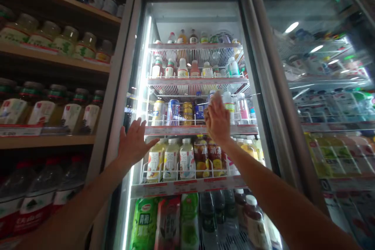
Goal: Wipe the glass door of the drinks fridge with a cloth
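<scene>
My left hand (134, 142) is raised, fingers spread and thumb out to the right, in front of the left edge of a lit drinks fridge. It holds nothing. My right hand (218, 121) reaches up before the middle shelf, its blurred fingers stretched upward. I see nothing held in it, though its palm side is hidden. Beside its fingertips is a partly covered container (211, 95), with a dark blue bottle (199, 105) to the left and a pale bottle (228, 105) to the right. Whether either hand touches anything, I cannot tell.
Cans (173, 112) stand behind a wire rail (175, 129). Tea bottles (186, 158) fill the shelf below, above green cartons (145, 220). Wooden shelves (55, 140) with bottles stand left. A metal upright (281, 86) separates the fridge from a glass-fronted one (331, 97) on the right.
</scene>
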`<state>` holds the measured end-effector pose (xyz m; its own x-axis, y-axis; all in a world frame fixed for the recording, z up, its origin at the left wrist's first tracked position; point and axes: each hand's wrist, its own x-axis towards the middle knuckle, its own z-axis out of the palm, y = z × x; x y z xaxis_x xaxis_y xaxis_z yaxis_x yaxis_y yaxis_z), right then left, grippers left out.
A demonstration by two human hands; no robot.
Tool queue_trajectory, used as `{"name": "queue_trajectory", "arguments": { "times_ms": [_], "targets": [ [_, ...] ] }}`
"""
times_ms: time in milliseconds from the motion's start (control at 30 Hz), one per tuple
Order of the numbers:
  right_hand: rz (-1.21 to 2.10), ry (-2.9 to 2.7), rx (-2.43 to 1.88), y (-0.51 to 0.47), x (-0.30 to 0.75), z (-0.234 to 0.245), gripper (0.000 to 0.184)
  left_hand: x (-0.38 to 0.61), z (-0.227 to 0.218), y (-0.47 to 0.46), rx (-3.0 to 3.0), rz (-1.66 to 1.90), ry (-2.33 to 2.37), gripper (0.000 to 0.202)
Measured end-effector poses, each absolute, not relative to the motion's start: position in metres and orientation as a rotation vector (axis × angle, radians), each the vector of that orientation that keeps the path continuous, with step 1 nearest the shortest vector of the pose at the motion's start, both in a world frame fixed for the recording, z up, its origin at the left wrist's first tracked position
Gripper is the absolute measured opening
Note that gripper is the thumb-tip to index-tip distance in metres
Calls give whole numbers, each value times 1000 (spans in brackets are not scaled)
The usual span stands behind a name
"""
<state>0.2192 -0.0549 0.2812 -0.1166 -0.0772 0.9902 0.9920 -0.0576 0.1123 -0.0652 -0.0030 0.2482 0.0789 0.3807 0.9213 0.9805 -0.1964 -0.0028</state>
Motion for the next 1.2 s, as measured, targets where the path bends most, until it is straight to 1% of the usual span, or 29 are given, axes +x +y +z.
{"name": "queue_trajectory", "arguments": {
  "times_ms": [100,167,300,367,433,500,567,700,800,900,1033,1100,1200],
  "targets": [
    [-1472,-1501,-1029,-43,178,274,46,-62,262,-9,-1628,-1199,-1376,77],
    [-1489,-1533,-1013,-46,184,276,45,-61,273,-9,-1603,-1235,-1382,81],
    [-1376,-1121,-1142,-68,261,297,44,-62,289,0,-1635,-1230,-1428,88],
    [-1317,-942,-1183,-78,295,313,45,-62,290,5,-1646,-1235,-1439,89],
    [-1298,-889,-1190,-80,305,329,46,-62,289,7,-1639,-1251,-1431,87],
    [-1315,-964,-1179,-72,285,340,47,-61,288,5,-1640,-1249,-1429,87],
    [-1341,-1105,-1154,-57,243,344,47,-61,287,1,-1640,-1228,-1420,87],
    [-1433,-1492,-1030,-30,148,331,44,-66,287,-8,-1672,-1149,-1403,84],
    [-1506,-1706,-902,-26,126,319,42,-76,287,-12,-1677,-1128,-1396,80],
    [-1414,-1459,-960,-37,160,323,40,-90,290,-12,-1650,-1142,-1404,77],
    [-1278,-1117,-1071,-55,223,348,45,-100,291,-4,-1679,-1125,-1449,79],
    [-1272,-1089,-1090,-56,226,358,45,-99,290,0,-1681,-1133,-1458,81],
    [-1302,-1179,-1079,-39,185,362,44,-97,288,2,-1689,-1145,-1449,81]
  ]
}}
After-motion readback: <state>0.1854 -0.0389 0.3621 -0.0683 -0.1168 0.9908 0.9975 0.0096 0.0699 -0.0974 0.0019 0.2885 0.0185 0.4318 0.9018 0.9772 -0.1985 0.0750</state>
